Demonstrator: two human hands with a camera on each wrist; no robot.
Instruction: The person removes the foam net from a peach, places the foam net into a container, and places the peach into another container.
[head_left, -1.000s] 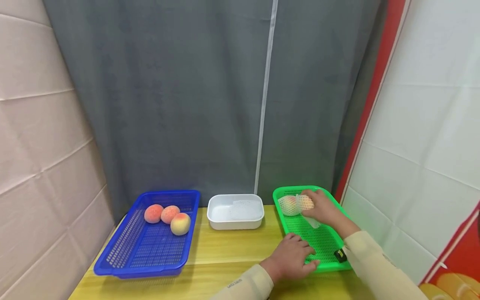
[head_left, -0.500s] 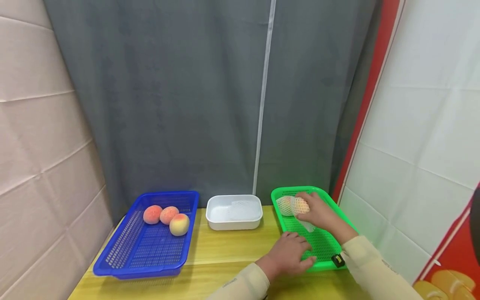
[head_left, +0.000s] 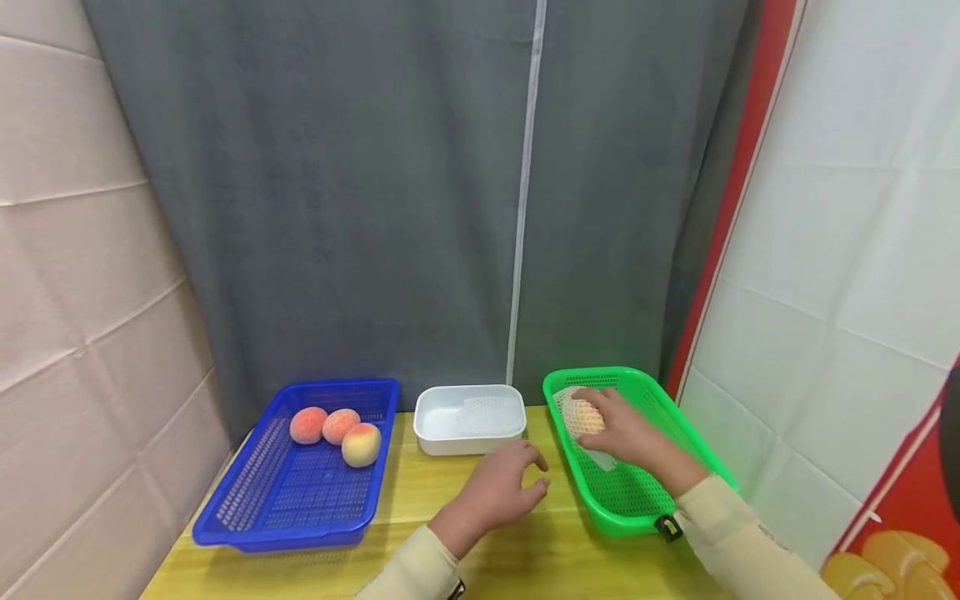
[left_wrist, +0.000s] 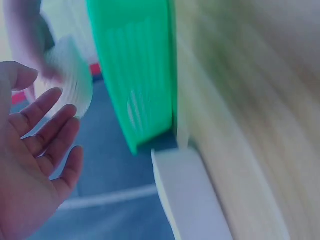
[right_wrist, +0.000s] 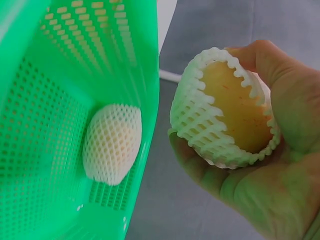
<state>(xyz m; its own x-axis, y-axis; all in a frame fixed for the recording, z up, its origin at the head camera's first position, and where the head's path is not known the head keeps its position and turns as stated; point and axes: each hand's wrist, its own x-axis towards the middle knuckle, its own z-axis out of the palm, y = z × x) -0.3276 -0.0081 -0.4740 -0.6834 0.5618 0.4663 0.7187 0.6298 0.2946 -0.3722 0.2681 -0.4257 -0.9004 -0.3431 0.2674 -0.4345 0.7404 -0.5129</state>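
My right hand (head_left: pixel 628 432) grips a peach (right_wrist: pixel 235 107) wrapped in a white foam net sleeve, thumb and fingers curled around its sides. In the right wrist view, the peach's bare yellow skin shows through the sleeve's open end. The held peach is above the green basket (head_left: pixel 617 525) in the head view. A second netted peach (right_wrist: pixel 112 145) lies inside that basket, largely hidden behind the held one from the head. My left hand (head_left: pixel 497 487) hangs over the table between the white dish (head_left: pixel 468 447) and the basket, fingers loosely bent and holding nothing.
On the left stands a blue basket (head_left: pixel 288 535) with three bare peaches (head_left: pixel 361 445) near its back right. A flat white netted piece (head_left: pixel 487 412) lies in the dish. Yellow wood-grain table (head_left: pixel 420 517) surrounds these containers, and a grey curtain (head_left: pixel 360 208) hangs behind.
My left hand has left the green basket's near edge and moved left over the table. My right hand, still gripping the netted peach, has shifted slightly left.
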